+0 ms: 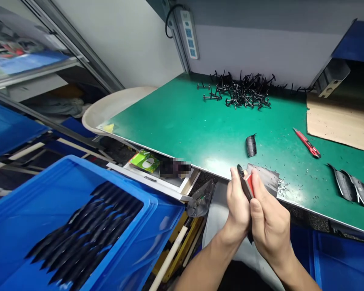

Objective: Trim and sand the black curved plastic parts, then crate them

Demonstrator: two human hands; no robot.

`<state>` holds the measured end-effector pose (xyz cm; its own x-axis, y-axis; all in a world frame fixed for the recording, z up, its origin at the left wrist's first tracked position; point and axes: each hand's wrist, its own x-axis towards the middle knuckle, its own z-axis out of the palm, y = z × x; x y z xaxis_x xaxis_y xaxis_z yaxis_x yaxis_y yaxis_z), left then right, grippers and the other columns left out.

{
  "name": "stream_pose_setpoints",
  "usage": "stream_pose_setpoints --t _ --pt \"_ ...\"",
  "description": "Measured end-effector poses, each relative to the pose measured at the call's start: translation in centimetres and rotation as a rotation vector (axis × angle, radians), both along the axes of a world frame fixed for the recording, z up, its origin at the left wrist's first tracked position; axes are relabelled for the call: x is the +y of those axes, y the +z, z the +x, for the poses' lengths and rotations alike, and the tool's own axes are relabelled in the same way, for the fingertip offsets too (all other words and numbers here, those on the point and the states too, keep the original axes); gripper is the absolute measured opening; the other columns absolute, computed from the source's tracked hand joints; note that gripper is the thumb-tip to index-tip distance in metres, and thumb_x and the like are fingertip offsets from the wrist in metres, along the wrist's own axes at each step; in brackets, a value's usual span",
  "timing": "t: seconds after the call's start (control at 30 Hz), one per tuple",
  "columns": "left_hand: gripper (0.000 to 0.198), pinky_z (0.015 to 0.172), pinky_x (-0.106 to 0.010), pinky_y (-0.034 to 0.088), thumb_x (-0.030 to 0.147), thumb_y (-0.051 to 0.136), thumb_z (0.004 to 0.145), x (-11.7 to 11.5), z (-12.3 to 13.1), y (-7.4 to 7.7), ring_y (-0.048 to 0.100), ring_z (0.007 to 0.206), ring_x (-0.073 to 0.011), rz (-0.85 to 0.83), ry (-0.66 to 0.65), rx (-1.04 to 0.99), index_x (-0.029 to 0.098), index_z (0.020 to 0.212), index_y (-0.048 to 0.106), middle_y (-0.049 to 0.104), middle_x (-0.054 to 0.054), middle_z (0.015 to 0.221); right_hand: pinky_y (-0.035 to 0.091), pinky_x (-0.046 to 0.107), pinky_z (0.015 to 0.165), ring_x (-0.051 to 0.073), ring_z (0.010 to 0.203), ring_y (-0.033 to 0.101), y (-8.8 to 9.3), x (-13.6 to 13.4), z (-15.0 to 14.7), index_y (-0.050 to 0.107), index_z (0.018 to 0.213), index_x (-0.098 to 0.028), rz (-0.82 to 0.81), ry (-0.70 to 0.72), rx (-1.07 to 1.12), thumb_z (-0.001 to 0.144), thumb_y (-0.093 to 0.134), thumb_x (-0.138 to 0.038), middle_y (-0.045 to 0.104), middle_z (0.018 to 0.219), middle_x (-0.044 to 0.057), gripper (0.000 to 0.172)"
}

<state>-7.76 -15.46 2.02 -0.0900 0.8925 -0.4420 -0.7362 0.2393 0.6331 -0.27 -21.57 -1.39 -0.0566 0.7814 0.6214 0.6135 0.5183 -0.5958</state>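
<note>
Both hands are together over the near edge of the green table. My left hand (238,204) is closed round a dark, curved plastic piece (244,182), held upright. My right hand (271,216) presses against it from the other side, closed on a red object (250,184). Most of that object is covered by the fingers, so its kind cannot be made out. Just beyond the hands, a small black curved plastic piece (251,146) lies on the table. A grey flat plate (265,180) sits partly behind my right hand, with black shavings beside it.
A blue bin (69,161) at left holds rows of black curved pieces (87,226). Black branching plastic scraps (245,91) are heaped at the back of the green table (170,117). A red utility knife (307,143) and larger black pieces (352,186) lie at right. An open drawer (151,178) juts out.
</note>
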Motion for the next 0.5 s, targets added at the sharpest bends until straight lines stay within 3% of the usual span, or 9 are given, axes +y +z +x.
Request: stream_pose_setpoints --t 0.1,0.23,0.33,0.5 --pt "0.06 0.045 -0.02 0.03 0.069 0.064 0.082 -0.4 0.2 -0.2 0.03 0.047 -0.0074 0.043 -0.019 0.031 0.02 0.06 0.036 0.03 0.006 0.052 0.049 0.032 0.108 0.022 0.133 0.052 0.2 0.0 0.0 0.032 0.157 -0.017 0.01 -0.004 0.007 0.102 0.043 -0.011 0.045 0.151 0.01 0.057" --pt "0.06 0.05 -0.02 0.037 0.072 0.066 0.078 -0.6 0.4 -0.4 0.04 0.052 -0.0088 0.041 -0.027 0.1 0.019 0.062 0.042 0.039 0.004 0.056 0.048 0.031 0.108 0.021 0.132 0.054 0.1 -0.2 0.2 0.034 0.157 -0.018 0.043 -0.019 -0.013 0.102 0.045 -0.011 0.047 0.15 0.01 0.056" --pt "0.064 0.044 -0.021 0.028 0.076 0.067 0.074 -0.4 0.5 -0.8 0.029 0.046 -0.0071 0.048 -0.027 0.006 0.021 0.061 0.036 0.028 0.008 0.052 0.05 0.028 0.105 0.02 0.13 0.055 -0.2 -0.3 0.6 0.034 0.157 -0.016 0.044 -0.027 -0.037 0.103 0.043 -0.011 0.048 0.149 0.011 0.055" --pt "0.061 0.049 -0.021 0.034 0.072 0.074 0.069 -0.5 0.7 -1.1 0.04 0.052 -0.0082 0.025 -0.115 0.083 0.018 0.063 0.047 0.042 0.004 0.056 0.054 0.034 0.098 0.025 0.133 0.052 0.2 -0.1 1.7 0.029 0.158 -0.016 0.098 0.015 -0.188 0.105 0.044 -0.014 0.047 0.149 0.015 0.056"
